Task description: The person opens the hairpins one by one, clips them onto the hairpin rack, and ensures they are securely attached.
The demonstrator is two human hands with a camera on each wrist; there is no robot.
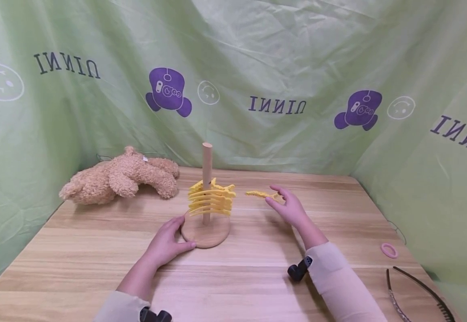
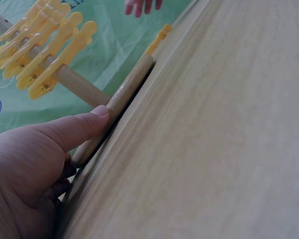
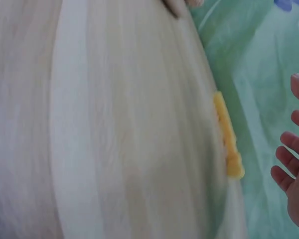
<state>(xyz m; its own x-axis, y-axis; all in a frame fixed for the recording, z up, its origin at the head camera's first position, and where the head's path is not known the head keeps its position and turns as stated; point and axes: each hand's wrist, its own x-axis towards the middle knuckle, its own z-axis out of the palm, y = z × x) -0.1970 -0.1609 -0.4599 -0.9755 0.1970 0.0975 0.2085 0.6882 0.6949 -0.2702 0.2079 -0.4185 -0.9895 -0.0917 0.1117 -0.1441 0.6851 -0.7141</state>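
A wooden stand has a round base (image 1: pixel 212 238) and an upright post (image 1: pixel 207 162). Several curved yellow plastic pieces (image 1: pixel 215 202) with knobbed ends are stacked around the post, above the base. My left hand (image 1: pixel 166 243) grips the left edge of the base, thumb on top, as the left wrist view shows. To the right of the stand, one similar yellow piece (image 1: pixel 257 194) lies on the table. My right hand (image 1: pixel 291 209) hovers beside that piece with thumb and fingers spread. The right wrist view shows space between the hand and the loose yellow piece (image 3: pixel 228 137).
A brown plush toy (image 1: pixel 126 176) lies at the back left of the wooden table (image 1: pixel 108 250). On the right are a pink ring (image 1: pixel 389 251) and a dark headband (image 1: pixel 418 286). A green printed cloth (image 1: pixel 233 129) hangs behind and around the table.
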